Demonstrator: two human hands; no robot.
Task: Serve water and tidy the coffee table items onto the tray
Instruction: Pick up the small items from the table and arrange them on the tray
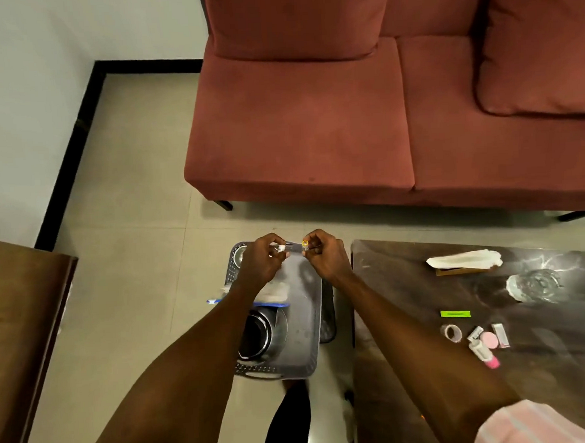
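- A person stands over a grey tray (pixel 315 321) that sits low beside a dark coffee table (pixel 406 283), both bare forearms reaching forward and down.
- The left hand (pixel 259 260) curls its fingers round a small clear item (pixel 280 248), seemingly a tiny bottle or tube; it is too small and blurred to name.
- The right hand (pixel 323 253) pinches a small piece with a yellow ring (pixel 305 243), probably its cap, just beside the left hand's item. Whether the two pieces touch cannot be told.
- Both hands hover above the far end of the tray, which also carries a steel vessel (pixel 259 334) and a white cloth or packet (pixel 274 291).
- On the table lie a clear glass dish (pixel 533 285), a folded white cloth (pixel 464 259), a green strip (pixel 455 313), a roll of tape (pixel 451 332) and pink and white small items (pixel 487 343).
- The step in hand appears to be opening or closing the small item over the tray.
- To do it well, the left hand should hold the body steady and upright while the right turns the cap squarely, working low above the tray so anything dropped lands inside.
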